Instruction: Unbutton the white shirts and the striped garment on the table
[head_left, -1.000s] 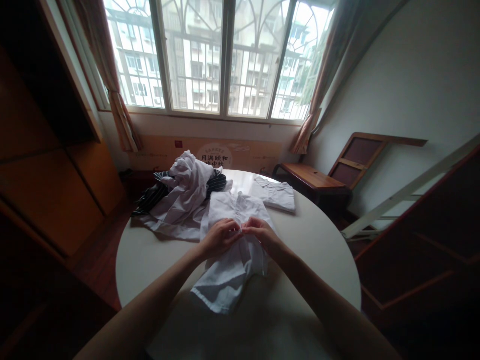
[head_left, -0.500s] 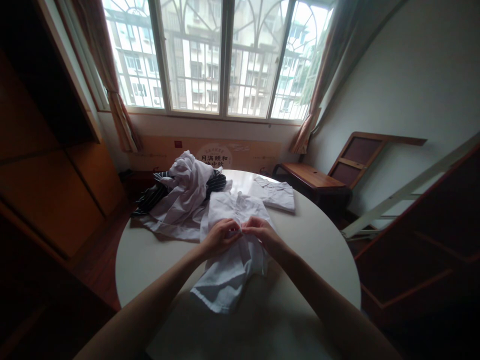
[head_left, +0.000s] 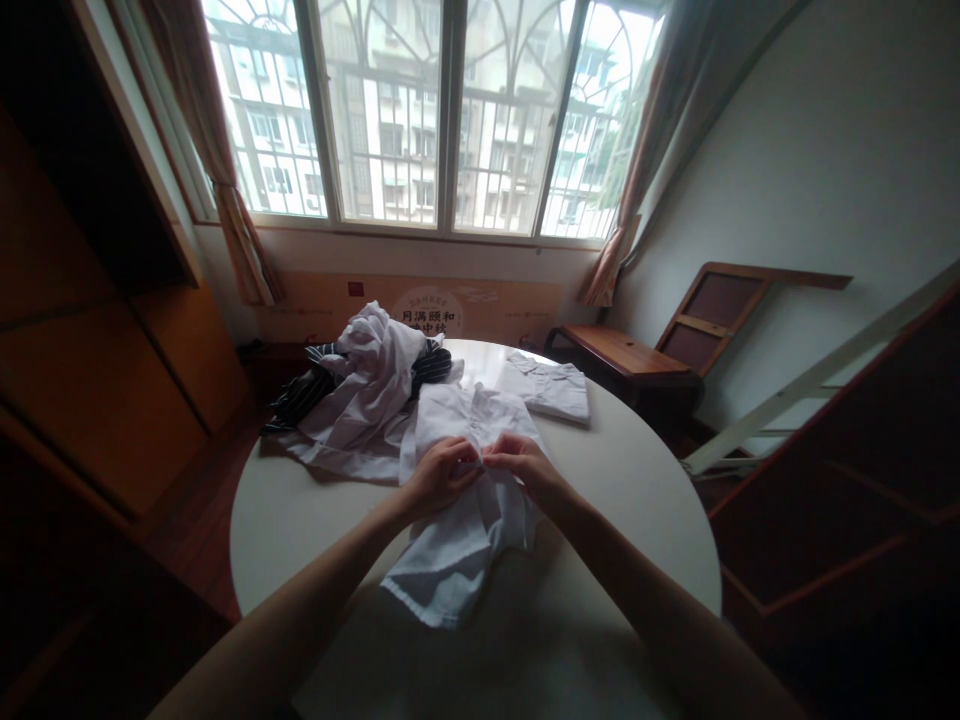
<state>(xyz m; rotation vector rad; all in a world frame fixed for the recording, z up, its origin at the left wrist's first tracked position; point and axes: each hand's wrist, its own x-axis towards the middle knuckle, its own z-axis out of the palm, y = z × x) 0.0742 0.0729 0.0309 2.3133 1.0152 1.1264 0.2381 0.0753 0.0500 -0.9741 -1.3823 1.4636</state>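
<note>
A white shirt [head_left: 457, 560] lies on the round white table in front of me, its near end spread toward me. My left hand [head_left: 444, 474] pinches the shirt's fabric near its middle, fingers closed. Right beside it, fingertips almost meeting, my right hand [head_left: 525, 466] pinches the same spot. Whatever small detail sits between the fingertips is too small to make out. Part of the shirt is hidden under both hands.
On the round table [head_left: 300, 540], a heap of white and black striped clothes [head_left: 367, 390] lies at the back left. A folded white shirt [head_left: 555, 390] rests at the back right. Beyond stand a wooden chair [head_left: 630, 350], a cardboard panel [head_left: 510, 300] and a window.
Hardly anything differs. Both hands stay pinched together on the shirt at the same place, with at most a tiny shift of the fingers.
</note>
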